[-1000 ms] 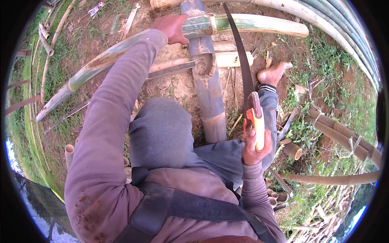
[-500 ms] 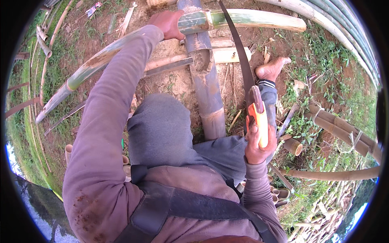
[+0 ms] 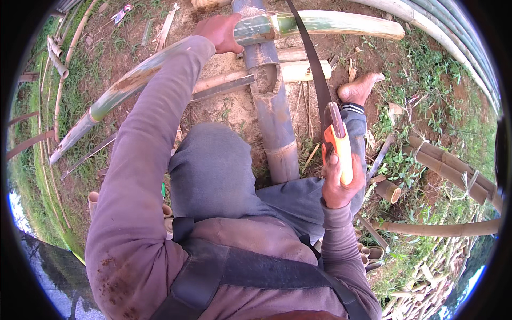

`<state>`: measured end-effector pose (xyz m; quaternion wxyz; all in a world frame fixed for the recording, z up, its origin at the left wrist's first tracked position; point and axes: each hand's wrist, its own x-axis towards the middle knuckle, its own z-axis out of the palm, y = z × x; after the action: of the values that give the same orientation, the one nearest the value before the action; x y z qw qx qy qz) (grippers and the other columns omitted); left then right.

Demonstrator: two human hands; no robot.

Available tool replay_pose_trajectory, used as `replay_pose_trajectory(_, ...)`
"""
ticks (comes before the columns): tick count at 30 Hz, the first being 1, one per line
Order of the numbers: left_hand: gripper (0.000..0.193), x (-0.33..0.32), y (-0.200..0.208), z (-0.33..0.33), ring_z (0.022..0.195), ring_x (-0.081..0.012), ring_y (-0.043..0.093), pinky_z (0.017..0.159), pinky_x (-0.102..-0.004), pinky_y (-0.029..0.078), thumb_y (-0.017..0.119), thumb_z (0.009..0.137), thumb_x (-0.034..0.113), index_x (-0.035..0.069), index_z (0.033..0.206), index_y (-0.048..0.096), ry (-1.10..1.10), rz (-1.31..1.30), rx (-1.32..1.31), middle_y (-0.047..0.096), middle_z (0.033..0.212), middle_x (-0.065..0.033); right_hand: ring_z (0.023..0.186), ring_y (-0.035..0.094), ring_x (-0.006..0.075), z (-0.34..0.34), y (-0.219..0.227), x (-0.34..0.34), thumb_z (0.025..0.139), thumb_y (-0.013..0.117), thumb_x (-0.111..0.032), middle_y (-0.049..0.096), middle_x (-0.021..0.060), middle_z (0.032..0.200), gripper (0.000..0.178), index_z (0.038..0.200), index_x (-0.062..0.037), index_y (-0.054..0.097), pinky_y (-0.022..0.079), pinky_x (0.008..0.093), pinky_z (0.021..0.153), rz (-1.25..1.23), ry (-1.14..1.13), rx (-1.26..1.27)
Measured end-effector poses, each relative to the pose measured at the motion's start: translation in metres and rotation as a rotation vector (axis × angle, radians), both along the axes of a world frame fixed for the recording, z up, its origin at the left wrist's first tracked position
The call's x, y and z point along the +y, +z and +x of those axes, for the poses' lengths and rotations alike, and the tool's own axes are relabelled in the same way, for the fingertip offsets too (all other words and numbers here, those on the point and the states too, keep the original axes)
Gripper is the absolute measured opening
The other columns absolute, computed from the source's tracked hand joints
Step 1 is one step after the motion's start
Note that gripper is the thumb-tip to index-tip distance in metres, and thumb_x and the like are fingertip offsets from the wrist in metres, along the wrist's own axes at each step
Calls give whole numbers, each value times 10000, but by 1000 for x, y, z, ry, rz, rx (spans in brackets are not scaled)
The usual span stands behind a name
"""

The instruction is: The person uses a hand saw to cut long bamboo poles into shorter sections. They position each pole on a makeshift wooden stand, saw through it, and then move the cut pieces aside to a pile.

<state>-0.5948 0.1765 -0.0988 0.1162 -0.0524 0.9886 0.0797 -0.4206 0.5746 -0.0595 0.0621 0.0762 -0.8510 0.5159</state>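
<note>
earthy ground (image 3: 226,109), patched with grass, lies under everything. along the upper right edge runs a stack of long bamboo poles (image 3: 434,22). a green bamboo pole (image 3: 256,29) lies crosswise over a thick grey bamboo log, its paler end reaching right, its other end sloping down toward the lower left. the grey bamboo log (image 3: 274,128) points toward the person and has a hollow notch on top, just below the crossing. at the right, bamboo lengths (image 3: 448,166) are bound with string. a saw (image 3: 321,85) with a dark, curved blade and orange handle stands tip-away; its blade passes before the green pole in view, and whether they touch i cannot tell. a bare foot (image 3: 360,89) rests right of the blade. the left grip (image 3: 218,33) is clamped on the green pole, just left of the log. the right grip (image 3: 341,181) is closed around the saw's handle, thumb along its side. a short cut bamboo piece (image 3: 388,191) lies right of that grip.
</note>
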Motion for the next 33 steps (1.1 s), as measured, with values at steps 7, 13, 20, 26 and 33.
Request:
replay_pose_trajectory(7,991,-9,-5,-7,1122,-382,727,1018,-494,556,879,703,392,104,1567,489,-2,58,-17,756,1198,-196,625,689,204,-116,-24,-76,943,806,-132,710,127,790,175,980,0,698,537,341,604,-36,60,196)
replay_pose_trajectory(13,1007,-9,0,-5,1122,-379,730,1021,-479,556,878,698,389,88,1576,486,-16,67,-17,757,1204,-200,711,740,190,-24,-9,-13,949,773,-83,752,136,872,165,1046,34,710,562,320,665,19,24,26)
replay_pose_trajectory(20,1000,1,7,-12,1170,-388,714,1046,-487,543,888,713,448,120,1571,493,-16,29,-22,746,1257,-191,630,695,206,-150,-39,-95,936,823,-197,707,125,750,230,944,2,706,535,357,606,-44,15,140)
replay_pose_trajectory(26,973,-5,-5,1,1186,-389,708,1047,-482,548,889,719,440,131,1559,506,-16,46,-31,739,1281,-183,686,641,125,-66,-16,-50,963,781,-107,684,94,806,157,1032,22,723,514,298,644,-30,15,19)
replay_pose_trajectory(33,856,13,6,4,1157,-365,721,971,-505,586,879,760,459,160,1480,527,-4,-66,-13,734,1275,-145,682,607,97,-78,11,-36,1006,742,-108,672,29,787,140,992,27,708,477,281,609,-118,-20,-158)
